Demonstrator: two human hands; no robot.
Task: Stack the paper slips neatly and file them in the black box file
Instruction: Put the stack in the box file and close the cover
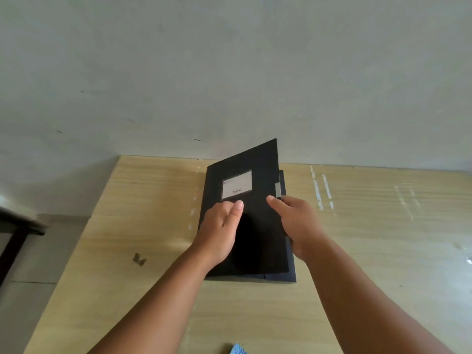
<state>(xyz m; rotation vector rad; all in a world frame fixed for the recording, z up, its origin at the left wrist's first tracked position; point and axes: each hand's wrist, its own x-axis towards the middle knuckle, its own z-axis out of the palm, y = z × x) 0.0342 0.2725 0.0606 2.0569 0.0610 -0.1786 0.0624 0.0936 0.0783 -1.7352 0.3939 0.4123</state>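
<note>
The black box file (255,164) lies on the light wooden table (370,226), its lid partly raised along the right edge. A grey label (237,184) sits on the lid, and a small grey clasp tab (278,189) shows at the lid's right edge. My left hand (221,231) rests flat on the lid, thumb pointing up toward the label. My right hand (297,223) grips the lid's right edge just below the clasp tab. No paper slips are visible; the inside of the file is hidden by the lid.
A grey wall (229,72) rises behind the table's far edge. A dark piece of furniture (15,233) stands at the left over a grey floor. A small dark mark (139,259) is on the table's left side. A blue patterned scrap (237,350) peeks in at the bottom edge.
</note>
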